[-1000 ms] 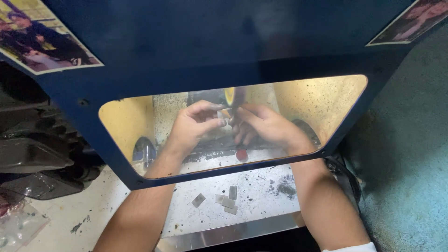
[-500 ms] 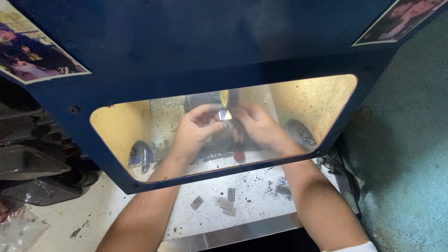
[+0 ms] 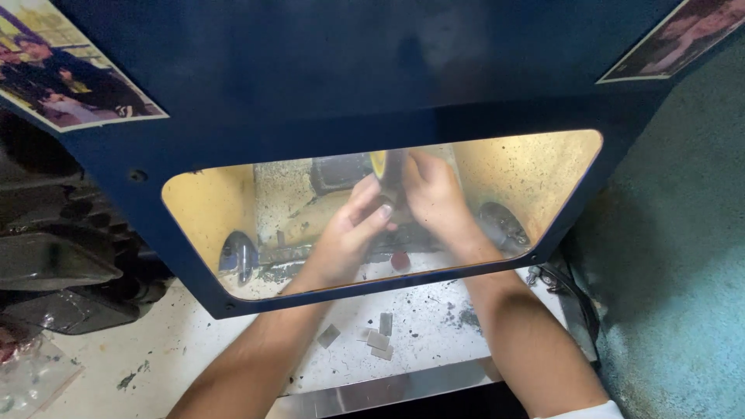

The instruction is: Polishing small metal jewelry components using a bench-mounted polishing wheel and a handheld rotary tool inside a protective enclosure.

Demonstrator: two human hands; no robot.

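Behind a clear shield (image 3: 233,217), left hand (image 3: 349,233) and right hand (image 3: 431,194) pinch a small piece against the wheel (image 3: 386,167); light, steady pressure seems wise.

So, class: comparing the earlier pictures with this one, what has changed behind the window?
Both hands, left hand and right hand, have moved up toward the dark wheel; whether they hold anything is unclear. The small metal pieces on the white bench stayed put.
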